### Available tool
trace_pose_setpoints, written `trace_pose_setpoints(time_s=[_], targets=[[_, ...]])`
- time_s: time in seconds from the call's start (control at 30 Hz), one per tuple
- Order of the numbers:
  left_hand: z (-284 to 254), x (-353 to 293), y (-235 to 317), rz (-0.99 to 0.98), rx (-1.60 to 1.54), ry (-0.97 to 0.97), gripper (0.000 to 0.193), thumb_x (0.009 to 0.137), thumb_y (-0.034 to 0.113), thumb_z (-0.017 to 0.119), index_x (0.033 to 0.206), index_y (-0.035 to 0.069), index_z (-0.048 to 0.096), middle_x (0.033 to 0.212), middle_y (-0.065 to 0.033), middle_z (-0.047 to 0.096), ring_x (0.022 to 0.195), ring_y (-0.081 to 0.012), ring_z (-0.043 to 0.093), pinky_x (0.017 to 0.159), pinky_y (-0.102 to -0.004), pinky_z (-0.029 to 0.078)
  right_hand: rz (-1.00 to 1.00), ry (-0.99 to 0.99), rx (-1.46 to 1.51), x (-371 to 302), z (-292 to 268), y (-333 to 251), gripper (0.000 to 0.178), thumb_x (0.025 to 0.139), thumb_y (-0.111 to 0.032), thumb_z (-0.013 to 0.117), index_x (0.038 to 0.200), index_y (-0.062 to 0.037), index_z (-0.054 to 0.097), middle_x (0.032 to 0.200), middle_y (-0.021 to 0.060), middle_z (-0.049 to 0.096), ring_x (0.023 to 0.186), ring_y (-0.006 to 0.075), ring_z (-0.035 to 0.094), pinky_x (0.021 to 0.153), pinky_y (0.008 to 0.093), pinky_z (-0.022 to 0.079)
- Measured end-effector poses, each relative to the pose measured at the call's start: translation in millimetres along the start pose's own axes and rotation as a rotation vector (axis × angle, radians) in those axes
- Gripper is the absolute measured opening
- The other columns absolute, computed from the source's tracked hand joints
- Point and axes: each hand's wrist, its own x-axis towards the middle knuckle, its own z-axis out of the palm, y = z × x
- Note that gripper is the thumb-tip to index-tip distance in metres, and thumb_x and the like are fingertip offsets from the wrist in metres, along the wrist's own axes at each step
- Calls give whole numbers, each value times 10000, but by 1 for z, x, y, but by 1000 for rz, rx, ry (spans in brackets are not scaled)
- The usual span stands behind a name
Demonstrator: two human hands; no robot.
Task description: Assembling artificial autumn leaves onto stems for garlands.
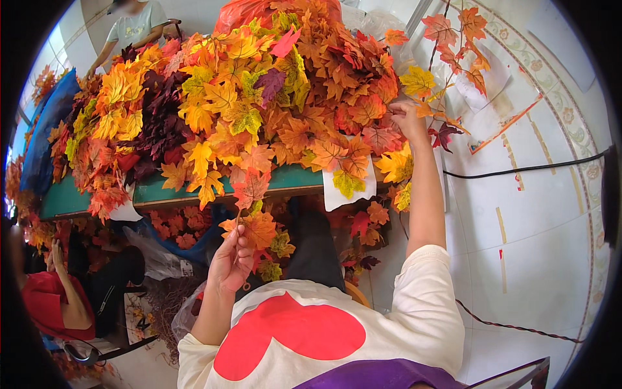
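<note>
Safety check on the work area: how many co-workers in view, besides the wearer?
2: a person in a pale shirt beyond the leaf pile, upper left; another person in red, lower left. Others may be hidden.

Obs.: what cannot be made out from here.
From where I stand, the right hand (408,121) meets the leaf heap (259,104), its fingertips too small to read; perhaps something is pinched there, cannot tell. The heap buries most of the green table (165,190). Top edge cuts the head of the far person (138,27); dark left rim takes part of a co-worker in red (46,306); purple cloth (389,374) runs off the bottom.
</note>
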Motion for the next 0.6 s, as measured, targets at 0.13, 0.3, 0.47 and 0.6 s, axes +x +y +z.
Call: trace_pose_setpoints(time_s=[0.13, 0.3, 0.47, 0.6], targets=[[3, 0, -3, -11, -8, -5, 188, 915, 234, 499, 1030, 116, 590, 764, 25, 589, 576, -65, 449, 492, -188, 394, -34, 111, -179, -2, 6, -11, 118, 696, -51, 663, 805, -6, 659, 803, 113, 635, 791, 231, 623, 685, 333, 485], [5, -2, -2, -6, 5, -6, 184, 913, 225, 501, 1031, 115, 589, 770, 26, 584, 579, -61, 432, 499, -183, 385, -31, 264, -170, 3, 3, -9, 141, 728, -150, 670, 762, -14, 655, 770, 102, 618, 776, 245, 605, 679, 354, 462], [8, -3, -3, 4, 10, 11, 178, 902, 220, 522, 1029, 115, 588, 759, 32, 572, 575, -61, 442, 489, -180, 384, 50, 444, -86, 19, -7, -22, 140, 758, -170, 655, 760, -30, 651, 768, 86, 616, 769, 209, 579, 707, 314, 451], [10, -5, -4, 20, 22, 38, 174, 891, 218, 545, 1021, 111, 588, 740, 39, 551, 574, -60, 454, 485, -173, 389, -86, 529, 58, 40, 3, -15, 125, 751, -155, 661, 752, -32, 645, 816, 78, 631, 769, 194, 577, 708, 309, 448]])
